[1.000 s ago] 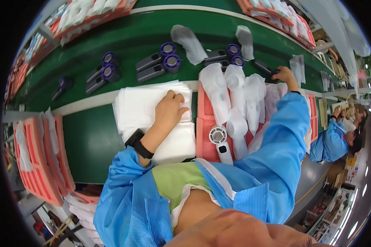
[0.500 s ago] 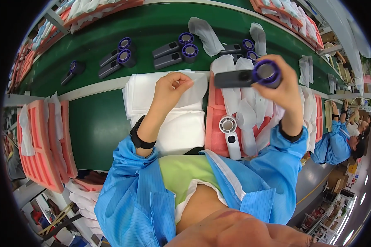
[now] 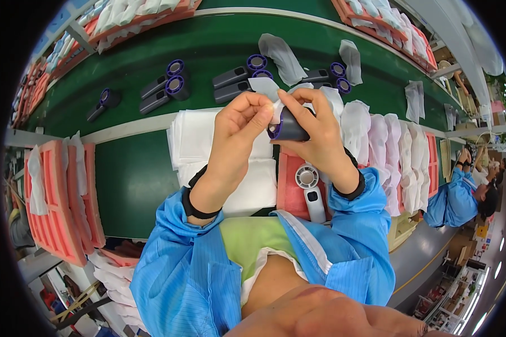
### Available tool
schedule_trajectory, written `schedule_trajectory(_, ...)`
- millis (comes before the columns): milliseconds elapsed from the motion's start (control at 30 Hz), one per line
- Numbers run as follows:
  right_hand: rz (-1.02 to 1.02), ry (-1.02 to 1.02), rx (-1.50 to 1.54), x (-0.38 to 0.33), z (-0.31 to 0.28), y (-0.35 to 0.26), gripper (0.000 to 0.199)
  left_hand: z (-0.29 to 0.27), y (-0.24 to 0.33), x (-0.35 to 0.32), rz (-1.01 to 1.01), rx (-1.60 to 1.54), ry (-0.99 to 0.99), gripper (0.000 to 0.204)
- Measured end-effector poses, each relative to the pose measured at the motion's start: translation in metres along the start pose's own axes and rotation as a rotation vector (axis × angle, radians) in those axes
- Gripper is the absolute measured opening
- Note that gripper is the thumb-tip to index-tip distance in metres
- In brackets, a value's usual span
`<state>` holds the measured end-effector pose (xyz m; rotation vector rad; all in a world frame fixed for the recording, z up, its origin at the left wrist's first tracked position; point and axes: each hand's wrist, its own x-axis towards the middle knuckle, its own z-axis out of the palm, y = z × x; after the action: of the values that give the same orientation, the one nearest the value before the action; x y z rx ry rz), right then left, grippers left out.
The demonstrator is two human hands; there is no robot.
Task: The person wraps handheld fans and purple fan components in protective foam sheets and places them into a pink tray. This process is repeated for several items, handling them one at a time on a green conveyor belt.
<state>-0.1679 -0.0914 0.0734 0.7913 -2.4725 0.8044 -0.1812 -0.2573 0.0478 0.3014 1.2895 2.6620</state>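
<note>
Left hand (image 3: 237,126) has thumb and forefinger pinched tight on a thin, cloudy white sleeve (image 3: 264,87). Right hand (image 3: 323,135) has its fingers curled round a smooth dark grey handheld fan (image 3: 293,126), purple-rimmed round head, held up over the near part of the green table (image 3: 132,182). Toward the table's near edge there's a floppy paper-thin sleeve stack (image 3: 244,194) beside a pink foam tray (image 3: 289,196), with a glossy white fan (image 3: 315,203) lying in it.

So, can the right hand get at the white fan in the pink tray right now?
Probably not as it stands: the right hand is gripping a dark fan. The way itself looks free, as the white fan lies uncovered in the pink tray.
</note>
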Motion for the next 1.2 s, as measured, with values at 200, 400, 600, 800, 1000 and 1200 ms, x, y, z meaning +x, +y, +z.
schedule_trajectory(200, -0.001, 0.115, -0.007, 0.006, 0.010, 0.005, 0.077, 0.011, -0.005, -0.001, 0.812, 0.936, 0.044, 0.017)
schedule_trajectory(400, 0.002, 0.146, -0.086, 0.007, 0.018, 0.006, 0.078, 0.004, -0.005, -0.003, 0.948, 1.201, 0.049, 0.029)
schedule_trajectory(600, 0.009, 0.132, -0.115, 0.007, 0.027, 0.009, 0.077, -0.005, -0.013, -0.003, 0.807, 1.046, 0.042, 0.020)
schedule_trajectory(800, 0.040, 0.134, -0.053, 0.008, 0.034, 0.013, 0.068, -0.011, -0.019, -0.007, 0.755, 0.955, -0.056, 0.019)
schedule_trajectory(1000, 0.321, 0.192, 0.165, 0.013, 0.034, 0.010, 0.067, -0.015, -0.003, 0.004, 0.545, 1.078, -0.098, 0.048)
schedule_trajectory(1200, 0.283, 0.044, 0.626, 0.015, 0.028, -0.009, 0.068, -0.040, 0.005, 0.014, 0.562, 0.907, -0.113, 0.054)
